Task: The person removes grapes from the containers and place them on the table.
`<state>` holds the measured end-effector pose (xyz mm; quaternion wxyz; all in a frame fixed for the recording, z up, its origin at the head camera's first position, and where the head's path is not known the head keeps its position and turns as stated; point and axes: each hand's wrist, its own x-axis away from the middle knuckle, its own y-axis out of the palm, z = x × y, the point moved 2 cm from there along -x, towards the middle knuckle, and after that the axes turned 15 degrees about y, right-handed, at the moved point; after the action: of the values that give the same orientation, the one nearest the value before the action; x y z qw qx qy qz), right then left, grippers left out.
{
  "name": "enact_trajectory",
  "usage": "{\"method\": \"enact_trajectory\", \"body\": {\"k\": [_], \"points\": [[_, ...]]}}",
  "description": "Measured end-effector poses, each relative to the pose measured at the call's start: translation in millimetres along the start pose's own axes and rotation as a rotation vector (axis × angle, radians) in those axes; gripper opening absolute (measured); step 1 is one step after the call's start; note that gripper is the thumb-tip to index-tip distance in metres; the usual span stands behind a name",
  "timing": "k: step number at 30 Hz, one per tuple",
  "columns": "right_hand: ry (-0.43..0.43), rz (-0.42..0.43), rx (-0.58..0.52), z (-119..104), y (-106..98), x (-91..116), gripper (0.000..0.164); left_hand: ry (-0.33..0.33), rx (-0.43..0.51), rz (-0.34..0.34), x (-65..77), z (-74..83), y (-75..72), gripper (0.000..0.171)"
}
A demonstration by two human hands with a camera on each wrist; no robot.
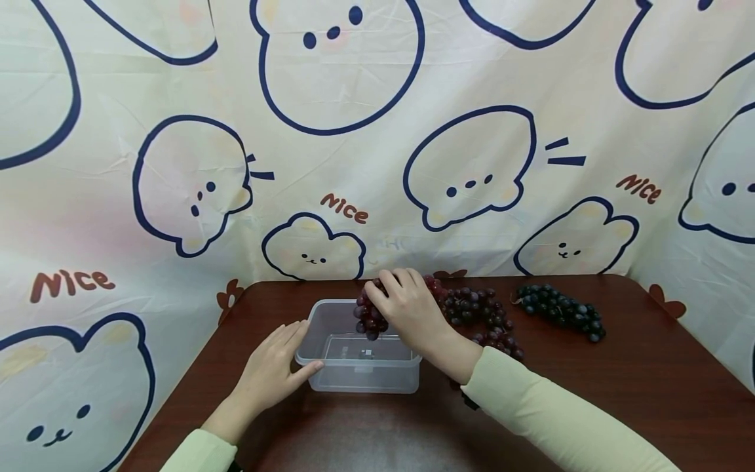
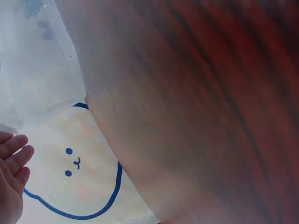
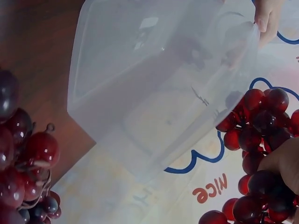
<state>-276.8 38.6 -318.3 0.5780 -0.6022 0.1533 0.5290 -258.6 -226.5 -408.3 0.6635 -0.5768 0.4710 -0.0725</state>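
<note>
A bunch of red grapes (image 1: 370,317) hangs from my right hand (image 1: 409,311), whose fingers grip it from above, over the back of a clear plastic container (image 1: 366,380). In the right wrist view the same grapes (image 3: 254,135) are beside the container wall (image 3: 140,93), with part of the gripping hand (image 3: 282,168) showing. My left hand (image 1: 268,367) rests against the container's left side, fingers fairly straight and thumb by the front rim. The left wrist view shows only some of its fingers (image 2: 16,156) near the translucent wall.
Dark red grapes (image 1: 472,305) lie on the brown table (image 1: 590,393) right of the container, partly behind my right arm. A bunch of blackish grapes (image 1: 560,311) lies farther right. A cartoon-printed cloth (image 1: 377,170) hangs behind and along the sides.
</note>
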Motion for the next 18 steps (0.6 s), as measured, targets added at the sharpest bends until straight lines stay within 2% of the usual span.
{"method": "enact_trajectory", "body": {"k": [8, 18], "points": [[0.017, 0.040, 0.021, 10.5, -6.8, 0.0, 0.019, -0.003, -0.004, -0.002, 0.4, 0.5, -0.7, 0.079], [0.056, 0.002, 0.011, 29.0, -14.6, 4.3, 0.021, 0.005, -0.001, 0.006, -0.4, 0.1, -0.4, 0.078]]}}
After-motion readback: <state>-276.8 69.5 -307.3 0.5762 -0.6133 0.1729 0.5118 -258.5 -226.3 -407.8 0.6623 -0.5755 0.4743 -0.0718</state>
